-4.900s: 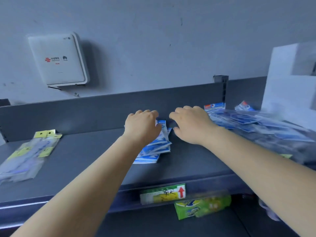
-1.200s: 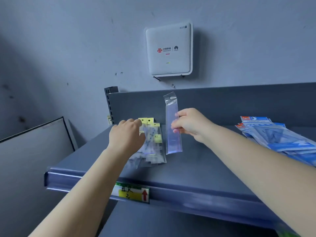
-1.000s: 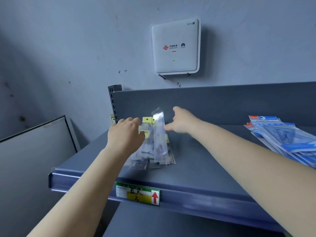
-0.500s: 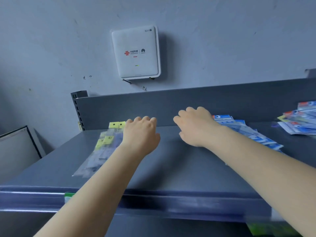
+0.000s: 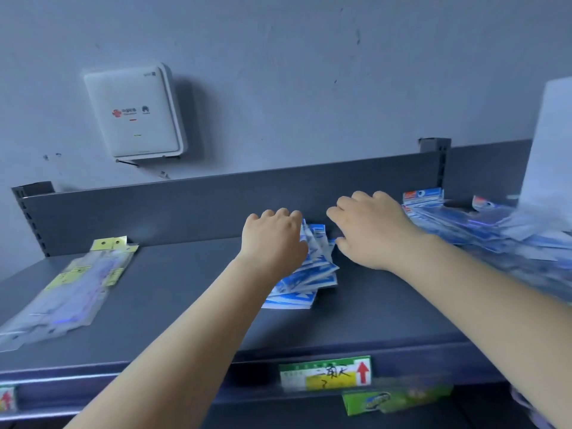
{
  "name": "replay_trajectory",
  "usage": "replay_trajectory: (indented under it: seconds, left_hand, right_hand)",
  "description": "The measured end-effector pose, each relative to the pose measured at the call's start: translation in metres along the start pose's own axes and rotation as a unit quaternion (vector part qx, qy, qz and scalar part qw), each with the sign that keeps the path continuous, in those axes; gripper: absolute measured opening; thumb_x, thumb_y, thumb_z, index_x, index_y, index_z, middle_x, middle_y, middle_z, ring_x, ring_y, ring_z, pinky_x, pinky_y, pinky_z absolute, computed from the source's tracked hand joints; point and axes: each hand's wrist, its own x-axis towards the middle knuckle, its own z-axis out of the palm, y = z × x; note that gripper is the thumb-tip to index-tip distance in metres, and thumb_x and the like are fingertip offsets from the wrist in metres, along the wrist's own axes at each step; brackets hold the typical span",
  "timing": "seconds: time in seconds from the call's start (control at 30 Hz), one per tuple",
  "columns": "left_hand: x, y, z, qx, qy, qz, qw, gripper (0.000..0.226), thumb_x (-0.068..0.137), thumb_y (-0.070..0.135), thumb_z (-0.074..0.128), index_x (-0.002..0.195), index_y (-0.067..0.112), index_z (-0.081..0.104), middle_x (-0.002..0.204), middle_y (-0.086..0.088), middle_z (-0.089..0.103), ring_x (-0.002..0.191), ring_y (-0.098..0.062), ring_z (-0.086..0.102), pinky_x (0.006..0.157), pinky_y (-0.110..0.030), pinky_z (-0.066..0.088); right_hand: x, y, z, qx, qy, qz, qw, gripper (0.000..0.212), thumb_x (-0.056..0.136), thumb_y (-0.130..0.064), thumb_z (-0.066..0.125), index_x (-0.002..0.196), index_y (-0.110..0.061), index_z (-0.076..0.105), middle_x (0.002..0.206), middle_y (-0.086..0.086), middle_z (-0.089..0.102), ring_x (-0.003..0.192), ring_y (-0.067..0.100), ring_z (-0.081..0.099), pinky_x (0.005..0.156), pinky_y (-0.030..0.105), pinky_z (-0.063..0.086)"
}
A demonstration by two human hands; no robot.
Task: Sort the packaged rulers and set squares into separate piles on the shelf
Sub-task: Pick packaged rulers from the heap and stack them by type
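A small pile of blue-and-white set square packets (image 5: 312, 274) lies mid-shelf against the back panel. My left hand (image 5: 272, 239) sits on its left part, fingers curled over the far end, and the packet tops tilt up beside it. My right hand (image 5: 371, 233) hovers just right of the pile with loosely bent fingers and holds nothing; its thumb is close to the packets. A pile of clear ruler packets with yellow tags (image 5: 71, 289) lies at the shelf's left. A loose heap of blue packets (image 5: 464, 230) spreads along the right.
The grey shelf (image 5: 185, 320) has a low back panel (image 5: 185, 212) and a front rail with a green-yellow price label (image 5: 325, 373). A white router box (image 5: 133, 113) hangs on the wall. A white carton (image 5: 551, 150) stands at the far right.
The view swung right from the ruler pile to the middle pile. My right hand let go of the clear ruler packet onto the left pile. Both hands now sit at the blue packets.
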Motion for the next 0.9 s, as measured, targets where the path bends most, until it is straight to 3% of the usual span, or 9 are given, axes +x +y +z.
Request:
replay_trajectory:
  seconds: [0.17, 0.43, 0.6, 0.77, 0.9]
  left_hand:
    - [0.017, 0.067, -0.005, -0.018, 0.000, 0.014, 1.000, 0.034, 0.094, 0.041, 0.043, 0.116, 0.016, 0.048, 0.112, 0.001, 0.055, 0.108, -0.023, 0.051, 0.082, -0.031, 0.032]
    - [0.038, 0.162, -0.007, -0.044, -0.014, 0.041, 0.998, 0.040, 0.092, 0.044, 0.042, 0.125, 0.021, 0.047, 0.120, 0.002, 0.055, 0.114, -0.023, 0.051, 0.089, -0.033, 0.035]
    - [0.050, 0.188, -0.006, -0.059, -0.037, 0.054, 0.996, 0.045, 0.094, 0.048, 0.039, 0.130, 0.022, 0.045, 0.127, 0.003, 0.052, 0.119, -0.021, 0.048, 0.091, -0.031, 0.035]
    - [0.079, 0.212, -0.007, -0.099, -0.043, 0.068, 0.992, 0.046, 0.094, 0.050, 0.039, 0.129, 0.021, 0.046, 0.130, 0.002, 0.052, 0.121, -0.021, 0.046, 0.094, -0.033, 0.036]
    - [0.113, 0.239, 0.000, -0.175, -0.069, 0.073, 0.979, 0.046, 0.094, 0.050, 0.041, 0.131, 0.022, 0.047, 0.133, 0.002, 0.052, 0.121, -0.021, 0.046, 0.089, -0.031, 0.038]
  right_hand:
    - [-0.039, 0.052, 0.015, 0.002, -0.011, 0.025, 1.000, 0.031, 0.094, -0.030, 0.038, 0.121, -0.016, 0.045, 0.118, 0.001, 0.048, 0.110, 0.024, 0.044, 0.079, 0.033, 0.029]
    - [-0.103, 0.142, 0.032, 0.046, -0.050, 0.088, 0.994, 0.035, 0.092, -0.037, 0.043, 0.121, -0.019, 0.049, 0.121, 0.001, 0.049, 0.117, 0.023, 0.044, 0.096, 0.037, 0.035]
    - [-0.122, 0.187, 0.047, 0.137, -0.083, 0.155, 0.975, 0.040, 0.093, -0.038, 0.045, 0.129, -0.023, 0.047, 0.135, -0.001, 0.045, 0.129, 0.021, 0.040, 0.095, 0.034, 0.039]
    - [-0.128, 0.222, 0.068, 0.202, -0.098, 0.212, 0.951, 0.038, 0.091, -0.035, 0.051, 0.127, -0.023, 0.049, 0.130, -0.004, 0.047, 0.116, 0.020, 0.048, 0.085, 0.031, 0.040]
    - [-0.133, 0.237, 0.085, 0.246, -0.079, 0.252, 0.932, 0.037, 0.090, -0.029, 0.052, 0.126, -0.023, 0.051, 0.131, -0.005, 0.048, 0.115, 0.018, 0.049, 0.086, 0.030, 0.040]
